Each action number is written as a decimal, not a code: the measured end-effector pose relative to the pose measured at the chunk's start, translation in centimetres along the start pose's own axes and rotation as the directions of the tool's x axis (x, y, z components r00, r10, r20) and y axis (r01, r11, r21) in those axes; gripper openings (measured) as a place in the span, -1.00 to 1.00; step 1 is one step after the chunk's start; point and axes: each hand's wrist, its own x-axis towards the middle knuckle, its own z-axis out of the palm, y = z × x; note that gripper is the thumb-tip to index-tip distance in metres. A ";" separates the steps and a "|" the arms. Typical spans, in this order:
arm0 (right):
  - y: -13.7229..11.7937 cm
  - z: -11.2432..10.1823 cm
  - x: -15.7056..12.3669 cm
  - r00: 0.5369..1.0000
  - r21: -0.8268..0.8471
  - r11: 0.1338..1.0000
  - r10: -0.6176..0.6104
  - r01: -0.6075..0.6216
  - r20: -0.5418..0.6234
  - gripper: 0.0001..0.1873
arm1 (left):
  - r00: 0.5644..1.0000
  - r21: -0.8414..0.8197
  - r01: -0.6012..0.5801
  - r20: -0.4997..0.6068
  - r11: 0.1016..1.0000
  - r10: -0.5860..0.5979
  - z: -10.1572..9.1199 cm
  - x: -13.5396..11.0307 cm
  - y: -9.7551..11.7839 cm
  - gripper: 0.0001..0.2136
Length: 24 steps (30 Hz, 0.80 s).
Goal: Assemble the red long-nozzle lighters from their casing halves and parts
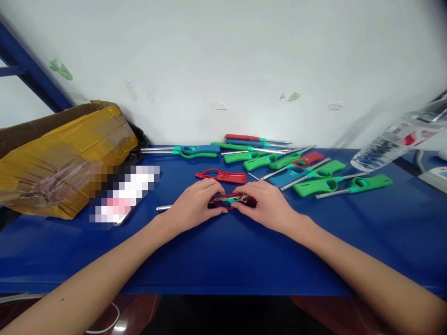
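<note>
Yellow tape over a cardboard box (63, 163) at the far left; beside it a phone (127, 197) (blurred out) on the blue tabletop (216, 260). A metal tube (164, 208) shows just left of the left hand; cannot tell whether it joins what is held. Farther back, a blue lighter (204, 149) lies against a green one (209, 155).

Left hand (197, 204): thumb and fingers pinching the near end of a red lighter body (227, 203), teal and pale parts exposed inside. Just behind it, flat on the table, a loose red casing half (228, 176). Right hand (268, 204): fingers likewise gripping the body's other end.

Progress, my judgement: the casing is fully parted on this one; left undone, the two halves stand unjoined. The spread of lighters (287, 177) to the right looks whole. Far right, a water bottle (387, 139), tilted.
</note>
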 end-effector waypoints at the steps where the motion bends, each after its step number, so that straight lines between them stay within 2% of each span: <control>1: -0.1 0.0 0.0 1.000 0.001 1.000 0.006 -0.006 -0.004 -0.80 | 1.000 -0.001 -0.003 -0.001 1.000 0.003 0.0 0.0 0.0 -0.81; 6: -0.4 0.2 -0.1 0.997 -0.024 1.000 -0.007 0.005 -0.071 -0.81 | 1.000 0.000 0.004 -0.001 1.000 -0.004 0.0 0.0 0.1 -0.85; 11: -0.5 0.7 -0.3 0.979 -0.064 0.995 -0.090 0.079 -0.184 -0.85 | 1.000 -0.005 0.021 0.009 1.000 -0.021 -0.2 -0.1 0.2 -0.84; 14: -0.4 0.9 -0.5 0.965 -0.085 0.990 -0.132 0.116 -0.225 -0.89 | 1.000 -0.028 -0.008 -0.006 1.000 0.008 -0.2 0.0 0.2 -0.80; 17: -0.2 0.7 -0.4 0.970 -0.086 0.988 -0.142 0.127 -0.199 -0.87 | 0.998 -0.036 -0.061 -0.007 0.998 0.060 -0.1 0.1 0.0 -0.81; 20: 0.0 0.1 -0.2 0.983 -0.061 0.988 -0.147 0.141 -0.106 -0.84 | 0.997 -0.039 -0.081 0.013 0.996 0.081 -0.1 0.1 -0.3 -0.82; 24: 0.2 -0.3 0.0 0.979 -0.079 0.981 -0.182 0.175 -0.096 -0.90 | 0.997 -0.012 -0.077 0.025 0.997 0.077 -0.1 0.1 -0.5 -0.86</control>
